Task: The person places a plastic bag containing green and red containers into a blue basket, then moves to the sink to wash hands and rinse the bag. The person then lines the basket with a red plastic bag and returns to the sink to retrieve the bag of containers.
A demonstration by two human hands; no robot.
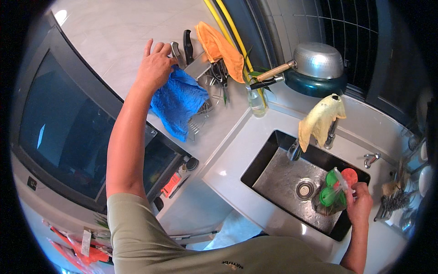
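Observation:
My left hand (155, 65) is at the knife holder, its thumb and fingers against a grey-handled knife (177, 54) and the top of a blue cloth (183, 97). Whether it grips either one is hard to see. The cloth hangs partly under my wrist. A black-handled knife (188, 47) and scissors (218, 72) stand beside it. Over the sink (280, 171), my right hand (359, 202) holds the gathered top of a clear plastic bag (338, 186). Inside it are round containers with green lids (327, 196) and a red lid (349, 176).
A yellow cloth (320, 121) drapes the faucet (330, 133). Behind the sink, a hammered metal pot (318, 60) rests on a dark teal pan (314, 82), handles pointing left. A glass vase (257, 104) with water and an orange cloth (220, 49) are near the knives. Brushes (393, 202) stand at right.

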